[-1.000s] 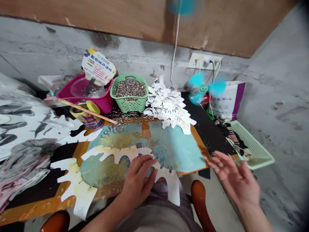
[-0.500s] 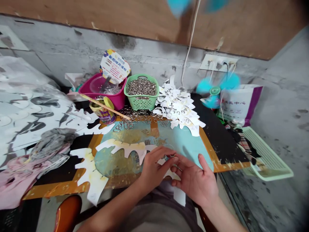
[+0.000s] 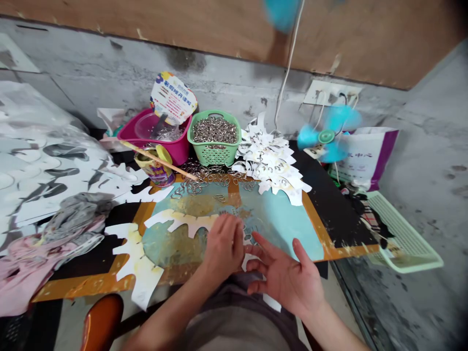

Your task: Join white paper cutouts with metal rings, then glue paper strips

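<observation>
My left hand [image 3: 224,246] is closed over the front of the table, its fingertips pressed together. Whatever they may hold is hidden. To its right my right hand [image 3: 288,280] is turned palm up, fingers spread and slightly curled. A white cut-out piece [image 3: 272,302] shows partly behind and below my right hand. Small metal rings [image 3: 248,238] appear between the hands. A scalloped white cut-out with yellowish smears [image 3: 186,222] lies left of my left hand, and a second smeared cut-out [image 3: 138,263] hangs over the front edge.
Behind are a green basket of metal rings [image 3: 215,155], a magenta basket [image 3: 179,148], and a tin [image 3: 157,171] with a stick [image 3: 161,160]. Cut-outs are piled [image 3: 274,163] at the back right. A blurred blue fan [image 3: 326,137] stands beyond. Cloths [image 3: 69,229] lie left.
My hands have drawn apart. My left hand has moved slightly left and up with its fingers curled in; my right hand has shifted slightly left and its fingers have spread.
</observation>
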Demonstrator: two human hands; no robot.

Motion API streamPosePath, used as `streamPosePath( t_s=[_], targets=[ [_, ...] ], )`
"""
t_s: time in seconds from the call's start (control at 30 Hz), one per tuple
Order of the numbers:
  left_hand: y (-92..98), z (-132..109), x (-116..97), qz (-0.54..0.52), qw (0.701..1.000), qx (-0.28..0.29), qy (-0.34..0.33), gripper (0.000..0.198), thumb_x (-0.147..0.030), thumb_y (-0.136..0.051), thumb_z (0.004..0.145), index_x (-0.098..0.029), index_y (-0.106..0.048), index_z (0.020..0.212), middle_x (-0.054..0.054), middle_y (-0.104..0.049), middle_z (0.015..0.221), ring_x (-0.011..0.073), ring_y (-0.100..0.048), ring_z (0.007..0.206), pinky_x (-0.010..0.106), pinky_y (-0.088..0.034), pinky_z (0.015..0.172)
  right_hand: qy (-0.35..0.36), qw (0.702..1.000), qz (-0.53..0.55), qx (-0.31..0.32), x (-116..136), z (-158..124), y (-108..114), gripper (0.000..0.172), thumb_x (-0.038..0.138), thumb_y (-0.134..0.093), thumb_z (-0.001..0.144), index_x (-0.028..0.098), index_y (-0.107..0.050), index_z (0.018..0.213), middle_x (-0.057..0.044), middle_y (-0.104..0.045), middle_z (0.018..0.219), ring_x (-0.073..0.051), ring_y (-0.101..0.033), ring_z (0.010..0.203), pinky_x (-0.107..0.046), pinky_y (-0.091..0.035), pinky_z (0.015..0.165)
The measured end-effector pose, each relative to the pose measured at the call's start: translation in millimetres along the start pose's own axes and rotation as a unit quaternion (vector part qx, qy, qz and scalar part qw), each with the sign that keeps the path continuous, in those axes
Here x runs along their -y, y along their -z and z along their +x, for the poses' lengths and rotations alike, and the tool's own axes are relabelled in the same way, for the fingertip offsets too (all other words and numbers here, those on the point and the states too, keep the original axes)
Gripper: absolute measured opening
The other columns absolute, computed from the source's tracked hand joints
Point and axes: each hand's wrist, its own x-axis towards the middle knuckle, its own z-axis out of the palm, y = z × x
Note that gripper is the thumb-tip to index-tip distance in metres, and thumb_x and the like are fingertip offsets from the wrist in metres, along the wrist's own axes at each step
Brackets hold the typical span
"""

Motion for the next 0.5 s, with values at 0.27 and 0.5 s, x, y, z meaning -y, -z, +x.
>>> streamPosePath(
  t_s=[0.27,0.5],
  targets=[
    [-4.5,-12.7,-15.3,-0.086,0.990,0.113,0.013,0.018,-0.023,-0.045,0.099,-0.020,-0.054,0.084,0.003,-0.059,0.083,0.0179,-0.053,0.080,0.031,-0.042,0.074,0.026,0.999,0.029,-0.008,-2.3,4.0,-2.6,0.070,0.072,-0.028,0.092,0.028,-0.058,0.137,-0.007,-0.055,0.140,-0.030,-0.046,0.124,-0.048,-0.044,0.094],
    [-5.6,-13.9,-20.9,-0.143,0.982,0.114,0.047,0.021,-0.025,-0.048,0.098,-0.020,-0.057,0.080,0.004,-0.055,0.079,0.0181,-0.053,0.076,0.032,-0.043,0.070,0.009,1.000,0.019,-0.009,-8.0,7.4,-8.6,0.063,0.071,-0.038,0.090,0.033,-0.058,0.135,-0.005,-0.054,0.142,-0.029,-0.046,0.127,-0.048,-0.043,0.097]
  ],
)
